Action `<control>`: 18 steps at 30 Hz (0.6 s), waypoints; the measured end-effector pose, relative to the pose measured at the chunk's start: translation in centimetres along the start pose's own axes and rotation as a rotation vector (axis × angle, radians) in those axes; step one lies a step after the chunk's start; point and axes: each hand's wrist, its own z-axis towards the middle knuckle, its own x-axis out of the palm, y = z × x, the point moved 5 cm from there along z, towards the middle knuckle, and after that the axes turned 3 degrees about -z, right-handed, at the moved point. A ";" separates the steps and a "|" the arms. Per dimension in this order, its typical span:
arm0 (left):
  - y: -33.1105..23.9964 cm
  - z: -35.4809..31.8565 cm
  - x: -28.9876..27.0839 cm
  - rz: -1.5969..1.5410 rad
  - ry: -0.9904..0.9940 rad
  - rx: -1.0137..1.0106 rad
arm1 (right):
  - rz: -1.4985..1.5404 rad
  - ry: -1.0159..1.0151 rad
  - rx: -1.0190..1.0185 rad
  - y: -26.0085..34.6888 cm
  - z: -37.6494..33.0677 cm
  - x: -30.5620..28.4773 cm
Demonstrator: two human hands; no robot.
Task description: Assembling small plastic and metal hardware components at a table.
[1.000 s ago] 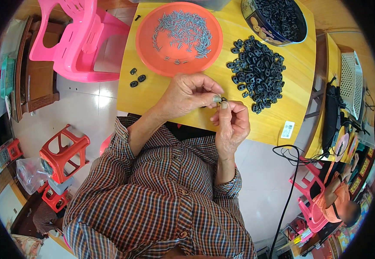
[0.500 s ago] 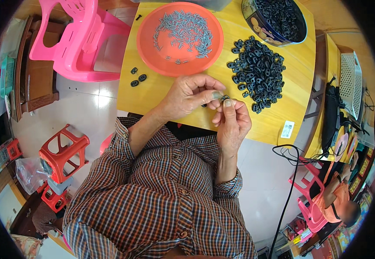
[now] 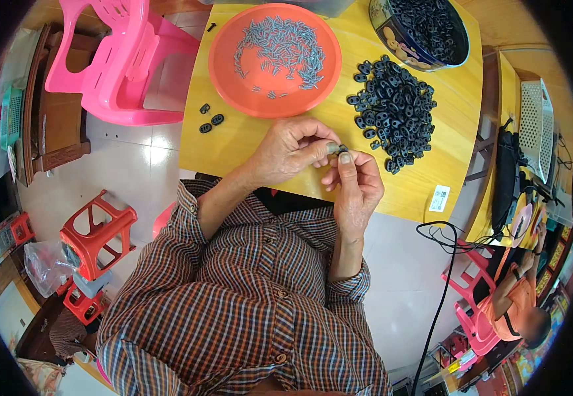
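Over the near edge of the yellow table (image 3: 230, 148), my left hand (image 3: 288, 153) and my right hand (image 3: 358, 185) meet fingertip to fingertip. Between them they pinch a small black cord lock (image 3: 343, 149), mostly covered by thumbs and fingers. Beyond my left hand sits an orange plate (image 3: 224, 79) of small silver springs (image 3: 283, 43). A pile of black two-holed cord locks (image 3: 392, 109) lies right of the plate. Several more oval black pieces (image 3: 206, 127) rest apart at the table's left.
A round tin (image 3: 402, 53) full of black pieces stands at the far right. A white label (image 3: 439, 198) lies near the right corner, with a black cable (image 3: 446, 277) hanging below. Left are a pink chair (image 3: 118, 79) and red stool (image 3: 98, 231). Another person (image 3: 512, 307) sits at lower right.
My fingertips have closed in more tightly around the small black piece, and my left hand has shifted slightly. The plate, pile and tin look unchanged.
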 end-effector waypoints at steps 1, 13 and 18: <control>0.0 0.0 0.0 0.013 -0.007 -0.005 | -0.032 0.003 -0.006 0.0 0.0 0.0; 0.2 -0.1 0.1 0.103 -0.025 -0.057 | -0.190 0.010 -0.004 -0.2 -0.1 -0.6; 0.1 -0.1 0.4 0.112 0.025 -0.057 | -0.281 0.009 -0.112 0.1 -0.1 -0.9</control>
